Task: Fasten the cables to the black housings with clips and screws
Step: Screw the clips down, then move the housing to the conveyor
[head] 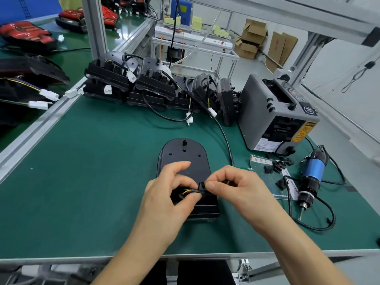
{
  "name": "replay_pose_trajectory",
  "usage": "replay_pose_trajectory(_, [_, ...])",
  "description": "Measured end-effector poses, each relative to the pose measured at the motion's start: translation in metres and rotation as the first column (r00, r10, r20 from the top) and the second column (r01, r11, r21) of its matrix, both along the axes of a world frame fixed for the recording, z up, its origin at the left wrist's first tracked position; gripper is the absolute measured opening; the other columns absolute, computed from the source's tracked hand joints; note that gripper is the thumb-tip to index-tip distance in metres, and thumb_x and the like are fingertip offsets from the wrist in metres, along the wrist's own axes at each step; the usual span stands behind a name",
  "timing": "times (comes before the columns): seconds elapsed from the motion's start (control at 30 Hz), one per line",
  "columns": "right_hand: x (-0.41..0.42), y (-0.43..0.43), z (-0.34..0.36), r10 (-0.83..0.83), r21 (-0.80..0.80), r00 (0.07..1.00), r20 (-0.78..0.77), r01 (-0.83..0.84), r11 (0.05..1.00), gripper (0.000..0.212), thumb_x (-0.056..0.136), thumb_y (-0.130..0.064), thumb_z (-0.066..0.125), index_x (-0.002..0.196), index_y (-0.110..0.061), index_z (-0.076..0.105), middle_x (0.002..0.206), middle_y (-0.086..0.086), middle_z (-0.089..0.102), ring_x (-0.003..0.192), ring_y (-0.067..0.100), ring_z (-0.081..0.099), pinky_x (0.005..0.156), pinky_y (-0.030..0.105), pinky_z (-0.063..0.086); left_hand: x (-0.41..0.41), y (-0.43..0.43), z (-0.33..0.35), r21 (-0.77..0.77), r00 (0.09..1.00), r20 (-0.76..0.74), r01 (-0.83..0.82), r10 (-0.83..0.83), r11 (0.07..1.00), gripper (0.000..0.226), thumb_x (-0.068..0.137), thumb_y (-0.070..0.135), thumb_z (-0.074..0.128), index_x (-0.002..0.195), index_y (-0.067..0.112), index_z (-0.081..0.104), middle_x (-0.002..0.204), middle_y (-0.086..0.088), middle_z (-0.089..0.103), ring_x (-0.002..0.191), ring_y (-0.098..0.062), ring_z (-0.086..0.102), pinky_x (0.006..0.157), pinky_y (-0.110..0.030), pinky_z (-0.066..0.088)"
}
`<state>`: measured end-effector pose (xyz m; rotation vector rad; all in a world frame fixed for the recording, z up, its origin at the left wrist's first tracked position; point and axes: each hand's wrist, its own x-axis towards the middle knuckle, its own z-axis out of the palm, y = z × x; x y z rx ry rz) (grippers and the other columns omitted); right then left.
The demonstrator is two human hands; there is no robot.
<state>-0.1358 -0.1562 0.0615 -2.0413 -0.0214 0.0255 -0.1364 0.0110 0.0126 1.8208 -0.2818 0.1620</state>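
Observation:
A black oval housing (184,159) lies flat on the green mat in front of me. A black cable (193,191) with yellow and green wires comes out of a round hole at its near end. My left hand (166,200) pinches this cable just above the hole. My right hand (236,190) pinches a small black clip (202,185) that sits on the cable. Both hands meet over the housing's near end and hide part of it. Several loose black clips (276,165) lie on a sheet to the right.
A blue electric screwdriver (310,177) with its cord lies at the right. Behind it stands a grey tape dispenser (273,114). A row of finished black housings (144,87) with white connectors lines the back. A black cord (225,138) curves across the mat.

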Motion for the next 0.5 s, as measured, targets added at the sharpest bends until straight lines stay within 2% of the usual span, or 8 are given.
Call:
replay_pose_trajectory(0.13, [0.001, 0.001, 0.004, 0.009, -0.013, 0.999, -0.051, -0.009, 1.000, 0.011, 0.078, -0.018, 0.074, 0.069, -0.022, 0.070, 0.066, -0.008, 0.065, 0.061, 0.000, 0.055, 0.063, 0.011, 0.043, -0.001, -0.001, 0.000, 0.011, 1.000, 0.023, -0.002, 0.002, 1.000, 0.054, 0.075, 0.031, 0.065, 0.115, 0.057, 0.037, 0.095, 0.026, 0.065, 0.109, -0.014, 0.052, 0.094, -0.028, 0.035])
replay_pose_trajectory(0.23, [0.007, 0.003, 0.009, 0.043, -0.038, 0.992, -0.116, -0.048, 0.998, 0.011, 0.079, -0.017, 0.073, 0.070, -0.020, 0.068, 0.067, -0.008, 0.066, 0.063, 0.002, 0.056, 0.066, 0.018, 0.045, -0.001, 0.000, -0.003, 0.045, 0.999, 0.047, -0.007, 0.005, 0.999, 0.061, 0.080, 0.021, 0.070, 0.117, 0.057, 0.037, 0.097, 0.028, 0.064, 0.109, -0.005, 0.047, 0.092, -0.011, 0.026])
replay_pose_trajectory(0.3, [0.011, 0.004, 0.011, 0.058, -0.105, 0.989, -0.140, -0.073, 0.992, 0.010, 0.079, -0.021, 0.074, 0.073, -0.019, 0.066, 0.069, -0.008, 0.064, 0.064, 0.004, 0.055, 0.068, 0.022, 0.045, -0.002, 0.000, -0.003, 0.062, 0.998, 0.065, -0.014, 0.010, 0.998, 0.061, 0.080, 0.021, 0.069, 0.118, 0.056, 0.036, 0.097, 0.029, 0.064, 0.107, 0.001, 0.044, 0.087, -0.003, 0.022])
replay_pose_trajectory(0.4, [0.015, 0.005, 0.014, 0.085, -0.180, 0.982, -0.170, -0.116, 0.977, 0.009, 0.080, -0.025, 0.073, 0.077, -0.018, 0.067, 0.073, -0.006, 0.065, 0.067, 0.005, 0.054, 0.071, 0.026, 0.046, -0.003, -0.003, 0.000, 0.080, 0.996, 0.084, -0.008, 0.002, 0.997, 0.055, 0.076, 0.030, 0.063, 0.117, 0.056, 0.036, 0.097, 0.028, 0.063, 0.106, 0.005, 0.043, 0.088, -0.003, 0.023])
replay_pose_trajectory(0.5, [0.017, 0.005, 0.014, 0.102, -0.241, 0.978, -0.180, -0.145, 0.960, 0.009, 0.081, -0.024, 0.071, 0.075, -0.019, 0.068, 0.071, -0.005, 0.065, 0.065, 0.005, 0.053, 0.068, 0.023, 0.045, -0.001, 0.003, 0.000, 0.026, 0.997, 0.068, 0.027, -0.029, 0.999, 0.047, 0.074, 0.029, 0.065, 0.114, 0.046, 0.047, 0.099, 0.019, 0.059, 0.105, -0.006, 0.052, 0.088, -0.007, 0.032])
